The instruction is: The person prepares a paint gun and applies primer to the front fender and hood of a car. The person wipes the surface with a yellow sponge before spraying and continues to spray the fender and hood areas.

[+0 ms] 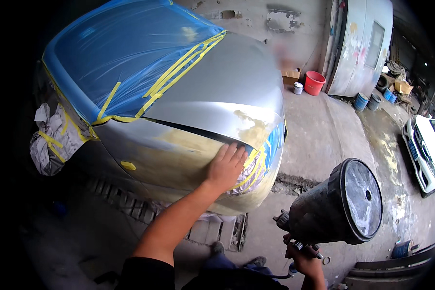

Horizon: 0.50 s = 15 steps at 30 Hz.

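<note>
My left hand [226, 166] lies flat on the front fender [162, 150] of a silver car, fingers stretched out by the dark gap under the hood [212, 92]. Beside its fingertips is the headlight area [269, 145], masked with blue film, printed paper and yellow tape. Tan and dull grey patches mark the fender and the hood's front corner. At lower right, my right hand [305, 263] grips a paint spray gun [314, 215], whose big black cup with a smeared lid hides part of the gun and some fingers. The gun is held apart from the car.
Blue film [130, 53] edged with yellow tape covers the windshield; paper wraps the side mirror [53, 140]. A floor grating [130, 203] runs beneath the car. A red bucket [314, 83] and several drums stand far off. A white car [423, 152] is at right.
</note>
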Each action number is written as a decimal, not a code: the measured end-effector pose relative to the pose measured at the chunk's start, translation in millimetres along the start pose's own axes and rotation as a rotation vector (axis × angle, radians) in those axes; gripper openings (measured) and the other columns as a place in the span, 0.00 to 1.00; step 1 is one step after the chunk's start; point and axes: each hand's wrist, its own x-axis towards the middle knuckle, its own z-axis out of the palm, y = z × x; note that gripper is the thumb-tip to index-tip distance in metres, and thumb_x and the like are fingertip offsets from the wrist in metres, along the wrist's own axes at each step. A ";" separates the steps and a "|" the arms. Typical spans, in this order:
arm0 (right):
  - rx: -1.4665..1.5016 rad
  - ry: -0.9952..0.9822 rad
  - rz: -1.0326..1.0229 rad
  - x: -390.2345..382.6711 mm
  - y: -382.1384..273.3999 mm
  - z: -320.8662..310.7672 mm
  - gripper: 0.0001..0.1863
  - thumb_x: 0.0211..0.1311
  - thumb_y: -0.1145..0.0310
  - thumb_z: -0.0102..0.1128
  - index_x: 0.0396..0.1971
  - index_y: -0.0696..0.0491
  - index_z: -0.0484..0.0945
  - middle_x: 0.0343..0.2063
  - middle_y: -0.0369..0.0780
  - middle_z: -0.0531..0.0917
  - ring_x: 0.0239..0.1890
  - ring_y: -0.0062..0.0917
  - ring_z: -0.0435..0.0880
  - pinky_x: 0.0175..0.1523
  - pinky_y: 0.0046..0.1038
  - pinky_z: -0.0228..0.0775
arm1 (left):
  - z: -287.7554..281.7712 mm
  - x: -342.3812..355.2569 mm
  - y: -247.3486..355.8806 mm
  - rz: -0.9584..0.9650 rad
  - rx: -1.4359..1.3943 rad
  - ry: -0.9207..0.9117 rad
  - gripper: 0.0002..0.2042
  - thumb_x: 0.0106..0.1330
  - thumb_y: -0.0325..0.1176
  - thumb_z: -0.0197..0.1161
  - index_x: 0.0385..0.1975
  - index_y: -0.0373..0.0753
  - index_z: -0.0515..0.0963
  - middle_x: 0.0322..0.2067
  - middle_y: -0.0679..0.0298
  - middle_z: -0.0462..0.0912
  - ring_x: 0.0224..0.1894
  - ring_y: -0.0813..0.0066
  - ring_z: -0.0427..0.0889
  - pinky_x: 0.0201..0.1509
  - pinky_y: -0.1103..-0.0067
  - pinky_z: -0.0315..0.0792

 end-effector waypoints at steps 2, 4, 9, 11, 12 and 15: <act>-0.040 -0.032 -0.072 0.7 12.0 -7.6 0.16 0.56 0.73 0.60 0.45 0.46 0.83 0.23 0.32 0.84 0.25 0.25 0.84 0.30 0.29 0.75 | -10.8 -10.6 -30.9 0.104 -0.060 0.005 0.21 0.63 0.41 0.59 0.56 0.43 0.75 0.60 0.60 0.73 0.64 0.59 0.68 0.69 0.62 0.57; -0.053 -0.083 -0.125 -2.0 24.4 -15.0 0.15 0.56 0.73 0.61 0.45 0.47 0.83 0.24 0.34 0.84 0.27 0.28 0.84 0.33 0.31 0.75 | -44.9 -25.2 -72.5 0.010 -0.001 -0.056 0.23 0.64 0.43 0.58 0.59 0.44 0.73 0.62 0.58 0.71 0.66 0.58 0.66 0.69 0.61 0.57; 0.320 -0.103 0.125 9.1 24.9 -23.3 0.12 0.59 0.73 0.60 0.43 0.50 0.82 0.36 0.43 0.83 0.43 0.38 0.81 0.49 0.37 0.72 | -51.7 -26.7 -78.2 -0.147 0.066 -0.025 0.23 0.64 0.41 0.57 0.58 0.40 0.73 0.59 0.55 0.72 0.62 0.53 0.67 0.67 0.58 0.58; 0.290 -0.112 0.078 15.4 28.9 -21.2 0.10 0.58 0.75 0.60 0.40 0.54 0.82 0.35 0.43 0.83 0.38 0.34 0.81 0.44 0.34 0.72 | -34.3 2.4 -40.4 -0.048 0.010 -0.052 0.21 0.62 0.40 0.58 0.54 0.41 0.76 0.52 0.59 0.75 0.54 0.57 0.71 0.64 0.61 0.62; 0.253 -0.086 0.009 16.9 38.8 -16.5 0.09 0.56 0.77 0.61 0.38 0.57 0.81 0.31 0.41 0.83 0.31 0.27 0.83 0.36 0.29 0.73 | -22.1 13.4 -23.7 0.021 0.003 -0.064 0.20 0.61 0.40 0.58 0.52 0.41 0.77 0.48 0.62 0.77 0.49 0.59 0.73 0.62 0.63 0.63; -0.053 -0.050 -0.175 15.7 63.3 -6.8 0.07 0.54 0.77 0.64 0.34 0.57 0.82 0.26 0.37 0.84 0.24 0.21 0.84 0.28 0.24 0.75 | 5.8 16.9 -3.6 0.144 0.058 -0.110 0.17 0.60 0.37 0.56 0.49 0.43 0.78 0.49 0.61 0.77 0.52 0.60 0.74 0.64 0.61 0.63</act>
